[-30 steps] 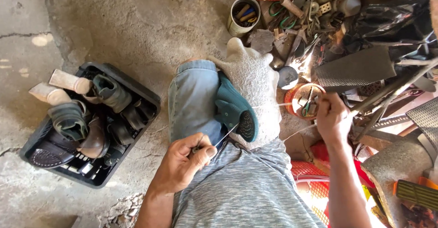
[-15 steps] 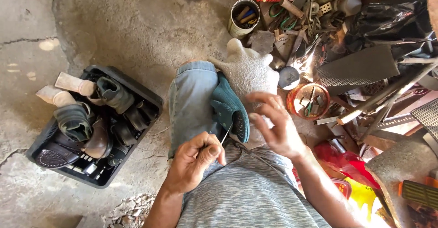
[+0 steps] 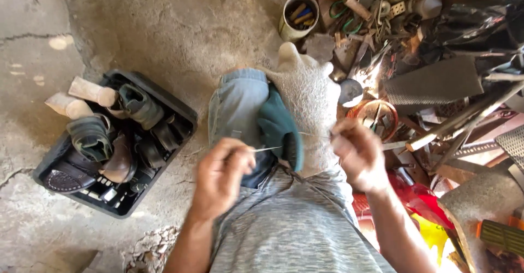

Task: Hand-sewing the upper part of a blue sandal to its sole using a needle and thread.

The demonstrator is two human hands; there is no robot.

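Looking down from the head view, the left hand sits at the lower middle of the frame, fingers curled together and pinching a thin awl or needle whose pale shaft points right toward a dark green shoe; the shoe lies at the centre of the frame, wedged between the person's knee in faded blue jeans and a whitish knitted cloth draped just to its right, its dark sole edge turned toward the hands; the right hand, right of centre, is closed with fingertips pressed together on a fine pale thread that runs left to the shoe, though blur hides exactly how the fingers lie; a grey marled shirt fills the lower middle; at the left, on the cracked concrete floor, a black plastic crate holds several worn shoes and boots, among them a grey-green boot at its upper end, with two pale wooden shoe lasts resting on its upper left corner; at the top, a tin can stands holding small tools; the right side of the frame is a heap of scrap and tools, including a round orange tin just beside the right hand and a dark ribbed rubber sheet further right.
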